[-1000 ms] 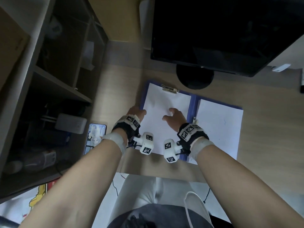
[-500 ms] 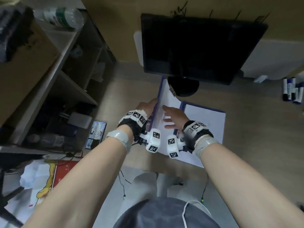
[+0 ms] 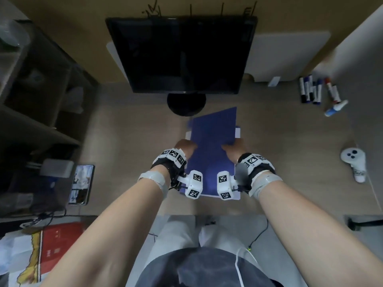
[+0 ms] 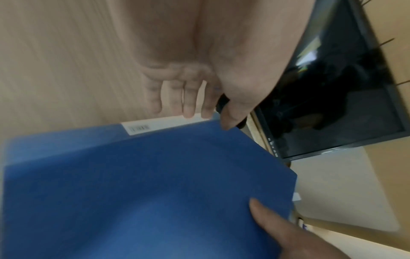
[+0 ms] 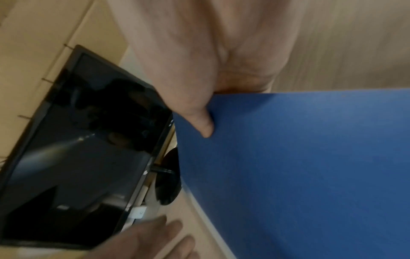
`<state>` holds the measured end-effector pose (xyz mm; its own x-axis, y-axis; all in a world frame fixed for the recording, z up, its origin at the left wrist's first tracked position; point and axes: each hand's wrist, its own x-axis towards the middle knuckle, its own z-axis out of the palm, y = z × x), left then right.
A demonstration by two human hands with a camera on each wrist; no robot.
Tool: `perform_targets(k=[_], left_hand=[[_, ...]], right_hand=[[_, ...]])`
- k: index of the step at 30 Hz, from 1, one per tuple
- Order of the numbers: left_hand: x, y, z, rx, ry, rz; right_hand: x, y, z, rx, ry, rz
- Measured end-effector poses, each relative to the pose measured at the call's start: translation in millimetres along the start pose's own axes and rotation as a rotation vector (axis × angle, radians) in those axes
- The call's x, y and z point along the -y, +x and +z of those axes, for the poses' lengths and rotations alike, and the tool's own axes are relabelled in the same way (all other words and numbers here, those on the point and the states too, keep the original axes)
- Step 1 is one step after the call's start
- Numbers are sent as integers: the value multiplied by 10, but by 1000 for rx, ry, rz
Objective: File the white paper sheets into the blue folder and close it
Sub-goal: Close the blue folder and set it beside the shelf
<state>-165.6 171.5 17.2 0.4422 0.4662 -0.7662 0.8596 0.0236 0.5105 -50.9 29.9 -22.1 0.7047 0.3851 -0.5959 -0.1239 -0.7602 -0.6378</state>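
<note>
Folder closing in hand; filing step looks done. We see the blue folder (image 3: 213, 150) on the table (image 3: 279, 162) between our two hands, its cover swung over but tilted, far edge raised above the lower half. White paper sheets (image 3: 238, 132) show only as a thin strip just beyond the right hand, under the raised cover, so we judge them already inside.

Right hand (image 3: 235, 151): thumb lies on top of the cover near its right edge; the other fingers are hidden beneath the edge in the right wrist view. We read this as a pinch on the cover.

Left hand (image 3: 184, 148): beside the spine edge, fingers (image 4: 188, 101) straight and relaxed, tips at the white spine label (image 4: 164, 125), thumb over the cover's corner. Firm contact cannot be confirmed; it grips nothing that we can see.

Remaining, as we judge it: lower the cover flat and press it down. Whether the inner clip holds the sheets is hidden from us.

Beyond both hands stands a dark monitor (image 3: 182, 54).
</note>
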Motion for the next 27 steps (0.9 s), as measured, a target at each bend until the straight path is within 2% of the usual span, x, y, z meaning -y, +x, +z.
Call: perform_targets(k=[3, 6, 12, 23, 25, 27], left_hand=[[188, 464, 17, -35, 111, -86], [484, 1104, 125, -37, 126, -151], [343, 967, 194, 54, 33, -207], [405, 1184, 275, 36, 163, -274], [452, 1208, 280, 12, 137, -279], [525, 1258, 310, 55, 47, -301]], right_hand=[[-219, 152, -29, -60, -13, 106], [-322, 241, -16, -98, -32, 201], [-561, 488, 68, -129, -70, 330], [-793, 711, 176, -151, -82, 441], [-840, 759, 187, -154, -110, 456], [-845, 755, 171, -154, -153, 453]])
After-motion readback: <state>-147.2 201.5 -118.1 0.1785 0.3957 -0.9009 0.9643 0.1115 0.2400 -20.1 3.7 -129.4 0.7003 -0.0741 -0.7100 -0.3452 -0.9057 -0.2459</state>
